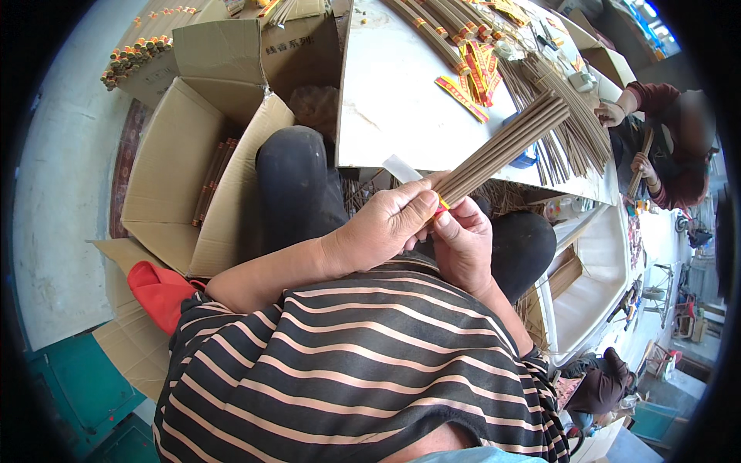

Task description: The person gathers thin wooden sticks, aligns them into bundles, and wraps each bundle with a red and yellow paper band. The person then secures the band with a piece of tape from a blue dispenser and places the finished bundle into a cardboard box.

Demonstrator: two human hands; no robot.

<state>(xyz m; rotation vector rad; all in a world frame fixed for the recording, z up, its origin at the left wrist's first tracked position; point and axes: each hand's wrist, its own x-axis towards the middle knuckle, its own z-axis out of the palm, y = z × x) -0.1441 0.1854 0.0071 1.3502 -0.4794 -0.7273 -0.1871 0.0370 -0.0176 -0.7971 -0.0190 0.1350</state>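
Note:
My left hand (pixel 391 214) and my right hand (pixel 465 245) are both closed around the lower end of a bundle of brown incense sticks (pixel 505 147). The bundle slants up to the right over the table edge. A small red and yellow paper band (pixel 441 207) shows on it between my thumbs. Just beyond my left hand juts a pale translucent strip (pixel 402 169); what it belongs to is hidden. On the white table (pixel 386 85) lie loose red and yellow paper labels (pixel 480 73) and many loose incense sticks (pixel 552 116).
Finished incense bundles (pixel 444 27) lie at the table's far side. An open cardboard box (pixel 174 154) with banded bundles (pixel 212 181) stands left of my knee. At right are a white-lined bin (pixel 590 285) and a co-worker (pixel 679 139) holding sticks. Another person (pixel 602 386) is at lower right.

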